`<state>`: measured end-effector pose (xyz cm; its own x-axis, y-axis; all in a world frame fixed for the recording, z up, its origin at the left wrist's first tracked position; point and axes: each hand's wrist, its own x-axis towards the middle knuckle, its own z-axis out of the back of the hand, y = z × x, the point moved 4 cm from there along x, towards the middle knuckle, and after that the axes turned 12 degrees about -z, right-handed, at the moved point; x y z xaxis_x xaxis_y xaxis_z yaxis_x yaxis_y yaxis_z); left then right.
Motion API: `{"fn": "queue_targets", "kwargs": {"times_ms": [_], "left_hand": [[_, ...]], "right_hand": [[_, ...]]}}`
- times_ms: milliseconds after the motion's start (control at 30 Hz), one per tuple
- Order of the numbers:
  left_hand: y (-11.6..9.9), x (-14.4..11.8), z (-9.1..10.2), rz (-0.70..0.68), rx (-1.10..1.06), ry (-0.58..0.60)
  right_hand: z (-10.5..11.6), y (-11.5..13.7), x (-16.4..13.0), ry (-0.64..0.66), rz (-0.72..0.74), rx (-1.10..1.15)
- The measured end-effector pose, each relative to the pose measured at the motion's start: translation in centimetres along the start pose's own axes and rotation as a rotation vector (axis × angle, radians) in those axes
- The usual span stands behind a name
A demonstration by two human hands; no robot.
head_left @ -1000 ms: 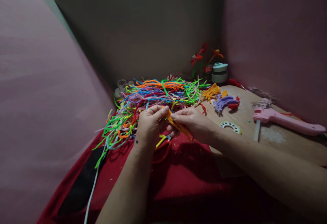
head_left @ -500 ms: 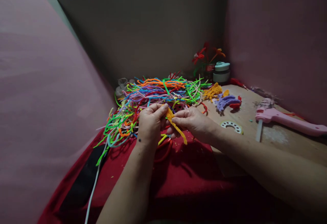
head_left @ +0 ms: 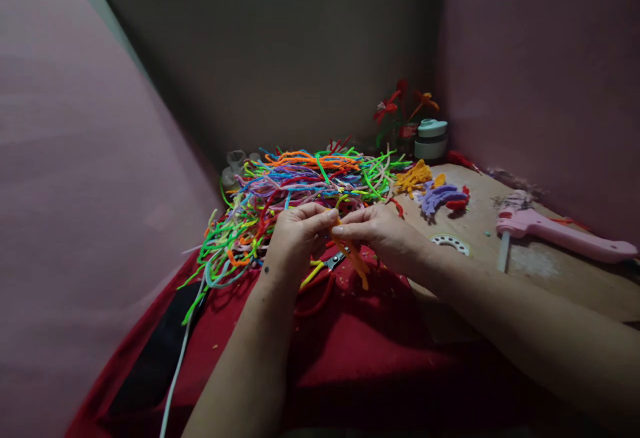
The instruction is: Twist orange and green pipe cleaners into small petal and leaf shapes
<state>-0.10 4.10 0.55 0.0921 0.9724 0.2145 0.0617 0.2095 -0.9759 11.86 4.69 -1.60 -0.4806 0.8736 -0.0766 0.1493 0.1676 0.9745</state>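
My left hand [head_left: 296, 237] and my right hand [head_left: 381, 233] meet fingertip to fingertip over a red cloth [head_left: 350, 338]. Between them they pinch a folded orange pipe cleaner [head_left: 356, 259], whose free end hangs down toward the cloth. Just behind the hands lies a big tangled heap of pipe cleaners [head_left: 300, 191] in green, orange, blue, purple and red. Small cutting pliers [head_left: 334, 261] with red handles lie on the cloth under the hands, partly hidden.
On the wooden board [head_left: 540, 271] at right lie a pink glue gun [head_left: 560, 235], a white ring-shaped part [head_left: 451, 243], and yellow, purple and red bent pieces [head_left: 433, 191]. Pipe-cleaner flowers [head_left: 403, 108] and a round container [head_left: 431, 139] stand in the corner. A white cable [head_left: 175, 371] runs at left.
The orange pipe cleaner's free end has swung down and shortened between my fingers. Both hands stayed close together and shifted slightly.
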Motion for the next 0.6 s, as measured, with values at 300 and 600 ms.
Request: {"fn": "queue_targets", "kwargs": {"times_ms": [300,600], "left_hand": [[-0.1,0.2,-0.5,-0.087,0.094,0.100],[1.1,-0.6,-1.4,0.129,0.102,0.222]], "right_hand": [[0.8,0.1,0.6,-0.054,0.012,0.163],[1.6,0.1,1.0,-0.171,0.042,0.305]]}}
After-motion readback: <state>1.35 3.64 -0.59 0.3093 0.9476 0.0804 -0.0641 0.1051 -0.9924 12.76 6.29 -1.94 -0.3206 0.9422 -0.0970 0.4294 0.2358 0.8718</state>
